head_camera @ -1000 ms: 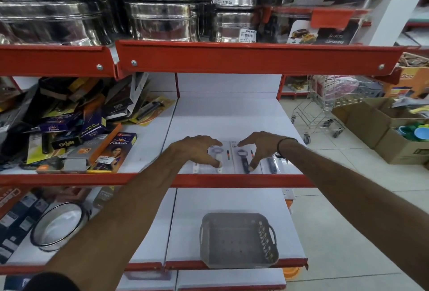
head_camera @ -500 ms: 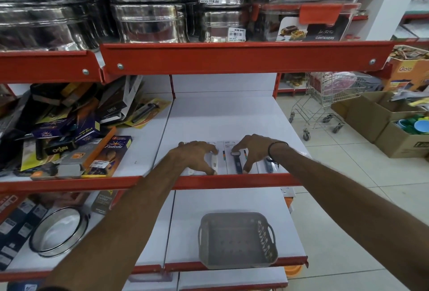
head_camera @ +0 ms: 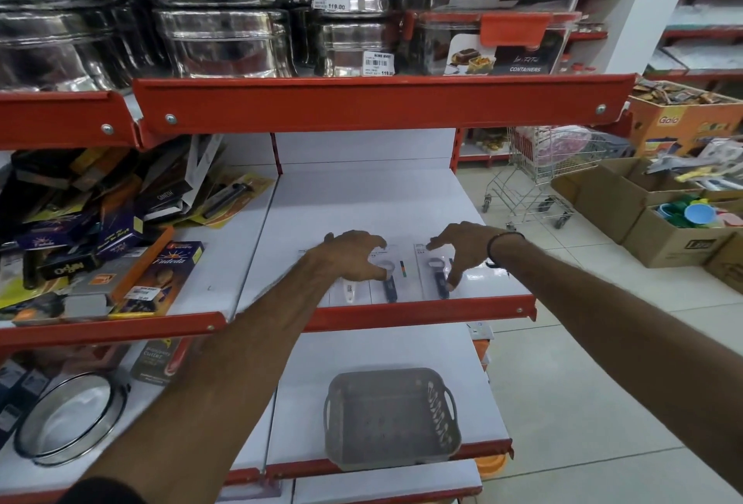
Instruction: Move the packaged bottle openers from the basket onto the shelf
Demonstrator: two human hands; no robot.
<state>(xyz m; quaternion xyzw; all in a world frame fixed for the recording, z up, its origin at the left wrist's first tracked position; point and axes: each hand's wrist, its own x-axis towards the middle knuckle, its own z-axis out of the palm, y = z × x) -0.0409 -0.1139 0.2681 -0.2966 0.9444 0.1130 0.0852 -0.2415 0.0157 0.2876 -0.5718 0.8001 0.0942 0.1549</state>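
The openers (head_camera: 396, 276) lie flat in their card-and-blister packs along the front of the shelf (head_camera: 362, 198), just behind its red lip. Half a second ago the two hands sat close together over the packs; now they have drawn apart, and the packs have spread with them into a looser row. The left hand (head_camera: 354, 256) hovers curled over the left packs, fingers bent and apart, tips touching or nearly touching the card. The right hand (head_camera: 462, 250) arches over the right pack, fingers spread, one tip pressing near the dark handle. Neither hand pinches anything.

The basket (head_camera: 392, 419), on the shelf below, looks empty, so I judge the moving is done and this is only tidying.

The packs are glossy white card with clear plastic bubbles; the openers show a pale metal ring head and a slim dark handle. The basket is dull grey plastic, squarish, with slotted walls.
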